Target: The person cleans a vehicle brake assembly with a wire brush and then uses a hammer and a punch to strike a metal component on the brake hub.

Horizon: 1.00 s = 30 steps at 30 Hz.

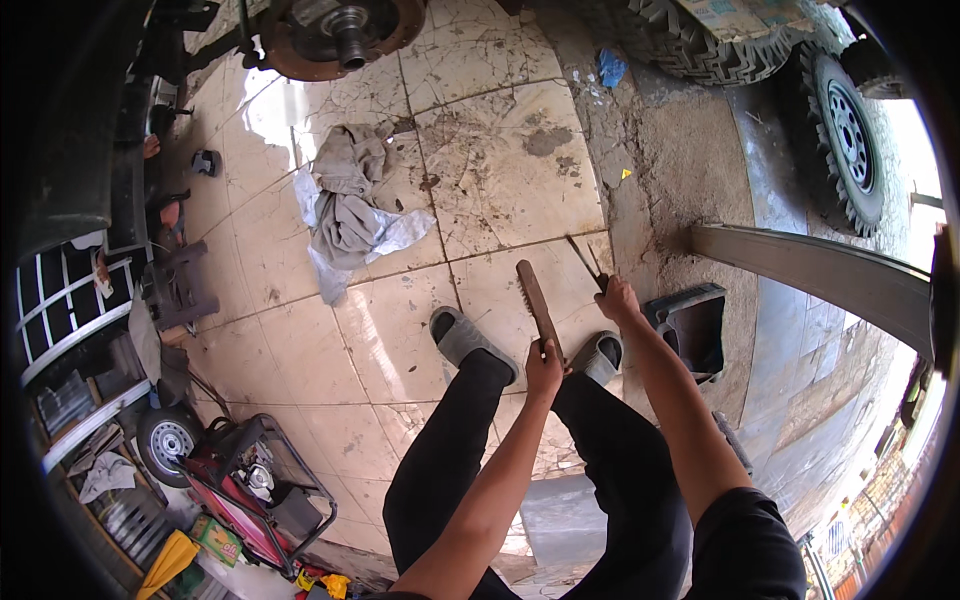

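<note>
My left hand (545,369) is closed around the lower end of a long wooden brush (535,300) with short dark bristles along its left edge, probably a wire brush. To its right, my right hand (617,300) grips a slim tool (584,258) with a dark handle and a long thin metal shaft, which looks like a screwdriver. Its tip points up and left, away from me. Brush and tool are apart, both held above the tiled floor (490,280) near my grey slippers (462,338).
A crumpled grey cloth (350,170) lies ahead on the left. A rusty hub disc (345,35) hangs at the top. Right of me are a black tray (690,330), a metal beam (800,265) and a tyre (845,140). A red-framed machine (250,490) stands lower left.
</note>
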Tool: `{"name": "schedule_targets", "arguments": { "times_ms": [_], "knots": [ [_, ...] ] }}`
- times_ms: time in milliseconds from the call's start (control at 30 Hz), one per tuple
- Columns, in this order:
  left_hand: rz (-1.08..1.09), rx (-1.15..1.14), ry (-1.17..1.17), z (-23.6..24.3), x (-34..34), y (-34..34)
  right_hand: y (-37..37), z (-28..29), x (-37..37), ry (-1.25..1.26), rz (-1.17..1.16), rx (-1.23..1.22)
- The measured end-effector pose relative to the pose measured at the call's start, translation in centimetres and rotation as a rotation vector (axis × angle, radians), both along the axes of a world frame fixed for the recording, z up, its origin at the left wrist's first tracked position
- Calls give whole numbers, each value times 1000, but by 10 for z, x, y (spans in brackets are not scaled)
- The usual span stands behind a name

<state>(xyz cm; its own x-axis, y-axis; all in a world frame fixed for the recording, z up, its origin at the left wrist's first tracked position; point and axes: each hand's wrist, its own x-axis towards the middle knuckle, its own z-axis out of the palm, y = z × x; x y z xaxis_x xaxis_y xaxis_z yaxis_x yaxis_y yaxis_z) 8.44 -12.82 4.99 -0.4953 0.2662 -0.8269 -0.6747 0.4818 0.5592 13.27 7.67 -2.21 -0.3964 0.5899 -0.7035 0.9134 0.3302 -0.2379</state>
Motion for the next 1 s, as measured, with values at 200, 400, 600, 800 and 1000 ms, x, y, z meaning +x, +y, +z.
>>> {"name": "schedule_targets", "arguments": {
  "times_ms": [200,400,600,800,1000],
  "knots": [
    [22,79,124,136,-19,-72,-106,153,10,407,-79,-73],
    [198,252,185,312,-59,-140,-178,395,-25,656,-497,-426],
    [447,460,151,468,-92,-250,-261,560,-73,735,-461,-442],
    [433,469,377,588,-130,-361,-377,663,-124,806,-491,-511],
    [482,391,502,651,-178,-418,-475,753,-185,930,-368,-711]
  ]
}}
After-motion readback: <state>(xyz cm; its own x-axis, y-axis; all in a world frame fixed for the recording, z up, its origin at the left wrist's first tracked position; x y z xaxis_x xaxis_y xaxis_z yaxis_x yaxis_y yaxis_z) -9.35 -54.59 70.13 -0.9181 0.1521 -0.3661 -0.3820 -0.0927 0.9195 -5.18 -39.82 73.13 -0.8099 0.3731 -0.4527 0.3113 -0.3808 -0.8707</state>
